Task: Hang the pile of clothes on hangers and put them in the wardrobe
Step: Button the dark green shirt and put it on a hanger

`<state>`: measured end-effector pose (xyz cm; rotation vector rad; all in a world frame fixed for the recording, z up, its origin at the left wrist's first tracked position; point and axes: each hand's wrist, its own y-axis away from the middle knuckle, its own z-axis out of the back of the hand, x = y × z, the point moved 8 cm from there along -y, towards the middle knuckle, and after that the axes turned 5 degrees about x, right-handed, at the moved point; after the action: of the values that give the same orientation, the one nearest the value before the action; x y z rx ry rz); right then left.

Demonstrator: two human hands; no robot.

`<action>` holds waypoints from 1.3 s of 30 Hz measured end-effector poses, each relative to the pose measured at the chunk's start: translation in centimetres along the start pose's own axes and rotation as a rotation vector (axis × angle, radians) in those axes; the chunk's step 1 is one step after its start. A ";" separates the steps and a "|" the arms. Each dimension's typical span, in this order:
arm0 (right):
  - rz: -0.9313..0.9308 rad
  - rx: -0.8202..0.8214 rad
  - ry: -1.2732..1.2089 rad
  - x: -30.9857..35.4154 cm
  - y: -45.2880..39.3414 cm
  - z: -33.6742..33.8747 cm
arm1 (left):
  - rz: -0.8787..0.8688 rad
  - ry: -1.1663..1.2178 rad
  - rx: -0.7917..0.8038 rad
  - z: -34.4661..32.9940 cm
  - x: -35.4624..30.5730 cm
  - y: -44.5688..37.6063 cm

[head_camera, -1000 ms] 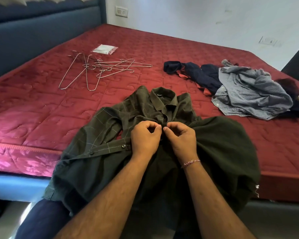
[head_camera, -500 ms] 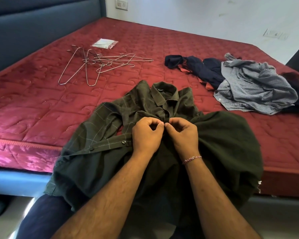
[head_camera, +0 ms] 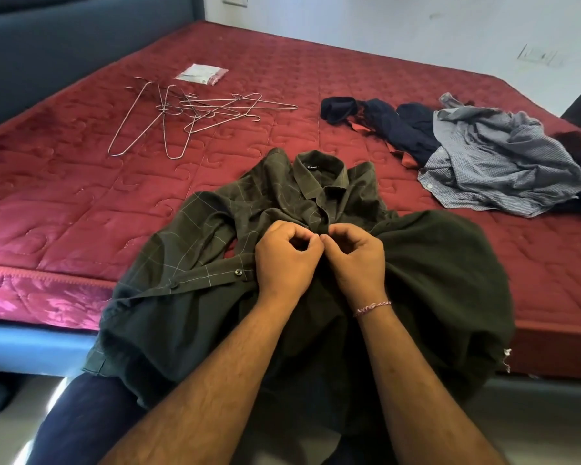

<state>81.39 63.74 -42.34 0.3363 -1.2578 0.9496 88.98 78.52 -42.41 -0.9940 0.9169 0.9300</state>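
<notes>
A dark green checked shirt lies collar-up on the near edge of the red mattress and hangs over onto my lap. My left hand and my right hand meet at the shirt's front placket just below the collar, each pinching the fabric with curled fingers. Several wire hangers lie tangled at the back left of the bed. A pile of clothes sits at the right, with a grey checked shirt on top of dark blue garments.
A small clear plastic packet lies beyond the hangers. A dark blue padded headboard runs along the left. A white wall with sockets is behind the bed. My dark-trousered leg shows below the shirt.
My hands stay together at the placket with only small finger movement. The view has tilted slightly, so the bed appears a little lower in the frame.
</notes>
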 end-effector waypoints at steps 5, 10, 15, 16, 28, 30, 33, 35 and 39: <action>0.036 0.014 -0.035 0.5 0.1 0.1 | 0.011 0.008 -0.011 0.1 0.1 -0.1; 0.051 0.024 0.000 0.4 -0.1 0.3 | 0.032 -0.011 0.000 -0.2 0.4 -0.5; 0.078 0.083 -0.012 0.7 -0.3 -0.1 | 0.083 0.000 0.095 -0.6 0.9 -0.8; 0.087 0.092 0.004 0.7 -0.3 -0.3 | 0.118 0.011 0.116 -0.7 1.1 -0.9; 0.183 0.067 0.210 2.1 0.7 -0.9 | 0.291 0.281 0.289 -1.2 2.5 -0.8; 0.095 0.116 0.024 1.6 0.3 -0.5 | 0.305 0.370 0.360 -1.6 2.7 -0.9; 0.003 0.182 -0.206 1.0 0.0 -0.2 | 0.312 0.446 0.438 -1.8 2.7 -1.0; -0.041 0.200 -0.223 0.8 -0.1 -0.4 | 0.296 0.418 0.427 -1.8 2.6 -1.1; 0.113 0.171 0.172 2.6 -0.1 0.1 | 0.068 -0.036 0.329 -0.2 -0.4 -1.6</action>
<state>81.44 64.74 -39.90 0.3121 -1.0501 1.1622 90.25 77.82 -41.67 -0.6670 1.0396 0.8183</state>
